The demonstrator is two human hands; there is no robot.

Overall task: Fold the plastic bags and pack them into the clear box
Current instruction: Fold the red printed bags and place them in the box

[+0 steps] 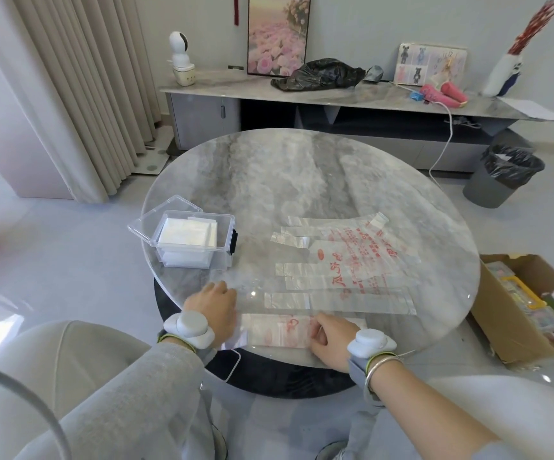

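Note:
A folded strip of clear plastic bag with red print lies at the near edge of the round marble table. My left hand presses flat on its left end. My right hand pinches the strip's right part with curled fingers. Several flat plastic bags with red lettering are spread across the table beyond the strip. The clear box stands at the table's left, lid hinged open, with white folded bags stacked inside.
An open cardboard box with items sits on the floor right of the table. A grey bin stands at far right. A low cabinet with a black bag runs behind. A dark phone lies under the table edge.

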